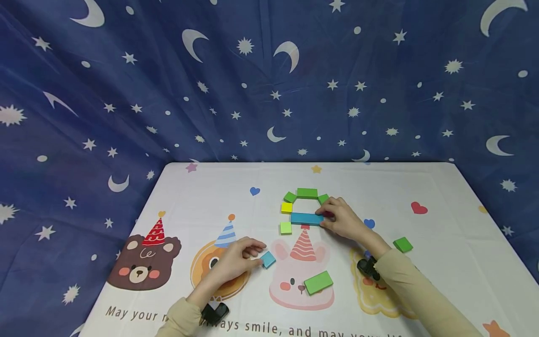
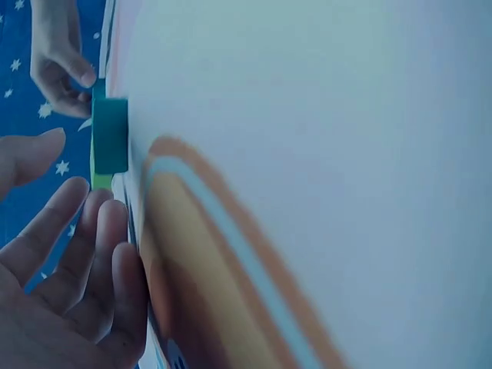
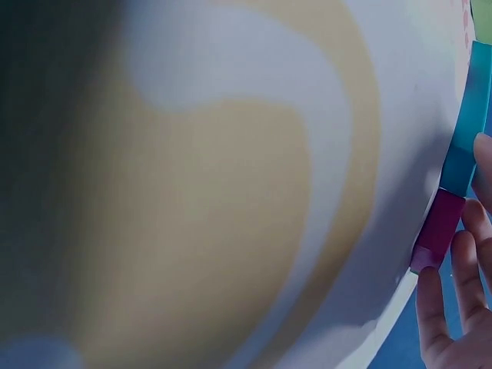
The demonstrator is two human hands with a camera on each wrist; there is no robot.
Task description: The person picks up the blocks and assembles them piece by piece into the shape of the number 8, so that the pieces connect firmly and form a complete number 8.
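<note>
My left hand (image 1: 236, 260) is held low over the table with thumb and fingers spread apart. Just past its fingertips lies a small blue block (image 1: 268, 259), which also shows in the left wrist view as a teal block (image 2: 110, 137). Farther back, my right hand (image 1: 344, 219) pinches the right end of a long blue block (image 1: 306, 218). Beside that end, the right wrist view shows a dark red block (image 3: 440, 227) with fingertips against it; the hand mostly covers it in the head view.
A ring of blocks surrounds the long one: a green bar (image 1: 307, 193), small green blocks (image 1: 290, 197), a yellow block (image 1: 287, 208) and a light green cube (image 1: 286, 228). Nearer lies a green block (image 1: 318, 282); another green block (image 1: 403, 244) sits right of the right arm.
</note>
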